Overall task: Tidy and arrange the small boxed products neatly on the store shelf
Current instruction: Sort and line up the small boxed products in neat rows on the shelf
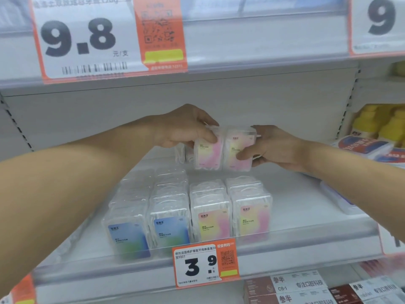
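Two clear plastic boxes with pink and yellow labels are held side by side in the air above the white shelf (306,216). My left hand (186,128) grips the left pink box (207,151) from above and from its left side. My right hand (271,145) grips the right pink box (235,150) from the right, thumb on its front. Below them stand four rows of the same boxes: two rows with blue labels (129,238) on the left and two rows with pink labels (213,222) on the right, all facing forward.
A clear rail (109,266) runs along the shelf front with a 3.9 price tag (205,263). Yellow bottles (379,123) and blue-red packs (368,147) sit at the right. The shelf above carries a 9.8 tag (87,38). Brown and white boxes (285,288) lie on the shelf below.
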Action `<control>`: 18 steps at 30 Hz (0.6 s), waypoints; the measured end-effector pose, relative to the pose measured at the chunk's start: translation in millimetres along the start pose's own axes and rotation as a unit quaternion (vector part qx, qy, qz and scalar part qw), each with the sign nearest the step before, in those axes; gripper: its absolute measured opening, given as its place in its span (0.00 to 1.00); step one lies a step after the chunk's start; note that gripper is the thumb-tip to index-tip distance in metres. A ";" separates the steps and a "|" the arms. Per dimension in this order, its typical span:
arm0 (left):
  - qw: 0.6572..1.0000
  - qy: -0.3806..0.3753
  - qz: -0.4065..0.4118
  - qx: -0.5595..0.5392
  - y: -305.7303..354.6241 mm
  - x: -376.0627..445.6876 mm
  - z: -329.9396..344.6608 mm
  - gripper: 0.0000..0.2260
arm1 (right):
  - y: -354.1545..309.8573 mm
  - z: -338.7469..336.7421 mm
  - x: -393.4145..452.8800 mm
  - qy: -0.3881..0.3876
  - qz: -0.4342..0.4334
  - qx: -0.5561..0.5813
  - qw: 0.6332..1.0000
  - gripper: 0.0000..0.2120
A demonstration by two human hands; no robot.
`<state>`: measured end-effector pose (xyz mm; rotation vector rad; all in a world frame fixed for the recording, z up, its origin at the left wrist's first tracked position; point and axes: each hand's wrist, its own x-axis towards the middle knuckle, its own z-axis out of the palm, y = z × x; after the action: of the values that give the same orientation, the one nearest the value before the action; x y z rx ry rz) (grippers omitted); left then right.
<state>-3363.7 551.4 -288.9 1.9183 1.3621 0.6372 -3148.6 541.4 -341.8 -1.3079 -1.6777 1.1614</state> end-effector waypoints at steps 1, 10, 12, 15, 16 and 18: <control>1.000 -0.009 -0.011 0.008 -1.1 -0.6 0.7 0.18 | -0.6 -0.4 0.8 -0.011 0.008 -0.018 1.000 0.16; 0.977 -0.143 -0.121 0.101 -14.8 -3.7 15.2 0.13 | 6.0 3.7 -2.9 -0.122 0.107 -0.087 0.983 0.15; 0.973 -0.154 -0.124 0.120 -13.4 -3.8 12.9 0.15 | 4.7 3.3 -1.8 -0.123 0.119 -0.065 0.983 0.18; 0.968 -0.169 -0.121 0.138 -13.3 -5.8 7.6 0.13 | 4.7 1.5 -1.4 -0.138 0.127 -0.054 0.981 0.17; 0.967 -0.174 -0.117 0.142 -13.5 -7.2 5.7 0.11 | 5.0 1.0 -2.0 -0.144 0.126 -0.055 0.980 0.17; 0.964 -0.193 -0.109 0.146 -13.6 -10.7 2.4 0.09 | 5.3 0.1 -3.9 -0.157 0.125 -0.052 0.978 0.15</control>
<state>-3373.7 543.6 -300.9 1.9462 1.4376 -0.0522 -3146.0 538.0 -346.7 -1.4947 -1.8568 1.5090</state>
